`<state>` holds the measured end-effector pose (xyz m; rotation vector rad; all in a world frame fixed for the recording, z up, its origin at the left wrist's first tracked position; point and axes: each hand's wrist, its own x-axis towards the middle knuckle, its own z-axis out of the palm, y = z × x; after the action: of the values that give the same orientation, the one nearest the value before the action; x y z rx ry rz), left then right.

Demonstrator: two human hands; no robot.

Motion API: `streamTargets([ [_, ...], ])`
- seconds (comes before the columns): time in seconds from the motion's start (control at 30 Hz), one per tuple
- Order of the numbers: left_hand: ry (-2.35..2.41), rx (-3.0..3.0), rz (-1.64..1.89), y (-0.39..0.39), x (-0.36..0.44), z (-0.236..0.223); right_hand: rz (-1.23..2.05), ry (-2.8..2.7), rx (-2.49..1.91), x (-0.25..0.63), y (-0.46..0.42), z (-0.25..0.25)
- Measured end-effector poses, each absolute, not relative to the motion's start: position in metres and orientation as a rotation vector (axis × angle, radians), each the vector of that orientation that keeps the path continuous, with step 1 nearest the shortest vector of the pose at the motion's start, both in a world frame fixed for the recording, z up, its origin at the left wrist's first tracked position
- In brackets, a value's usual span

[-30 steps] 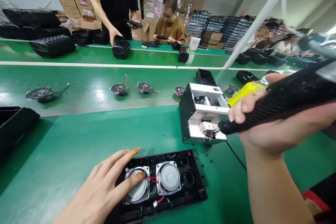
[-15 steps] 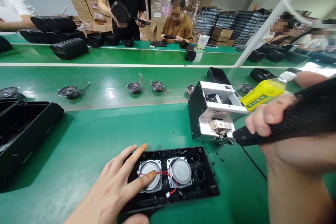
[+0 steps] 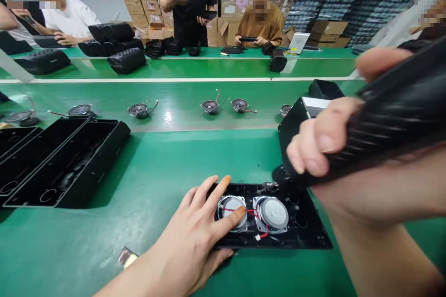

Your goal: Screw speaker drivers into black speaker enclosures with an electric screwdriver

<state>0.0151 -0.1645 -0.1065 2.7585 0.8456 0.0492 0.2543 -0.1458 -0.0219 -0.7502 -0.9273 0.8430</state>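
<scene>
A black speaker panel (image 3: pixel 306 232) lies on the green bench in front of me, with two round silver drivers (image 3: pixel 272 214) joined by red wires. My left hand (image 3: pixel 195 236) rests flat on the panel's left end, fingers spread, a fingertip pressing the left driver. My right hand (image 3: pixel 327 148) is wrapped round a black electric screwdriver (image 3: pixel 390 120), whose tip sits just above the panel's upper edge, over the right driver.
A black and silver screw feeder box (image 3: pixel 292 125) stands behind the screwdriver. Open black housings (image 3: pixel 66 162) lie at the left. Loose speaker drivers (image 3: pixel 209 106) ride the green conveyor. Other people work beyond it among black speaker shells and stacked cartons.
My right hand has carried the screwdriver from the screw feeder down to the panel's upper edge. The view has shifted left, showing more black housings. My left hand has stayed on the panel.
</scene>
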Motion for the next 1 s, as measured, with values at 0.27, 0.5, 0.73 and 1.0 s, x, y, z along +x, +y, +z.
streamTargets([
  [0.27, 0.839, 2.790, 0.060, -0.164, 0.016, -0.107, 0.983, -0.905, -0.653, 0.222, -0.138, -0.065],
  [0.5, 0.826, 2.791, 0.093, -0.163, 0.018, -0.106, 0.940, -1.050, -0.595, 0.221, -0.133, -0.084],
  [0.73, 0.815, 2.800, 0.098, -0.162, 0.019, -0.106, 0.978, -1.033, -0.619, 0.221, -0.134, -0.087],
  [1.0, 0.814, 2.811, 0.161, -0.162, 0.018, -0.112, 0.978, -1.068, -0.569, 0.218, -0.134, -0.092],
])
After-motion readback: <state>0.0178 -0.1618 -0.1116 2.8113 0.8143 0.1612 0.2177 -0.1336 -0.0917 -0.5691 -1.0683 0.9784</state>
